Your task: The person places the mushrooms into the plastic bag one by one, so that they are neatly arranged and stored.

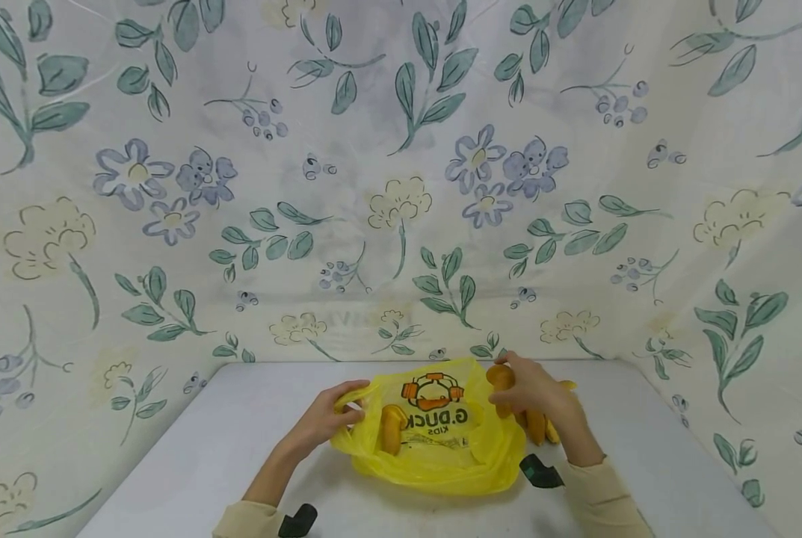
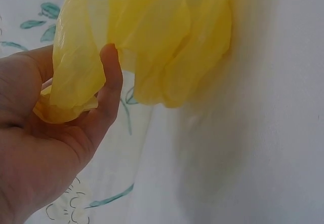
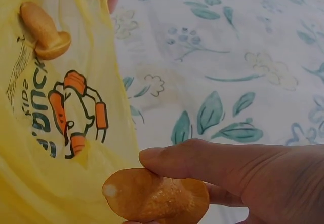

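Observation:
A yellow plastic bag (image 1: 441,478) lies with its mouth spread wide, showing a reversed duck print on its inner side. On that printed side rests one orange-brown mushroom (image 1: 392,433), stem and cap both showing. My left hand (image 1: 323,416) holds the bag's left edge; in the left wrist view the yellow film (image 2: 76,77) loops between thumb and fingers. At the bag's right edge, my right hand (image 1: 538,392) grips a second orange-brown mushroom (image 1: 500,379). The right wrist view shows thumb and fingers around this mushroom (image 3: 147,193), beside the bag.
Behind the right hand, partly hidden by it, lie several yellow and brown elongated things (image 1: 537,428) on the white table (image 1: 192,441). A floral cloth (image 1: 401,224) rises behind the table and along both sides. Dark wrist-camera mounts (image 1: 540,471) show near both sleeves.

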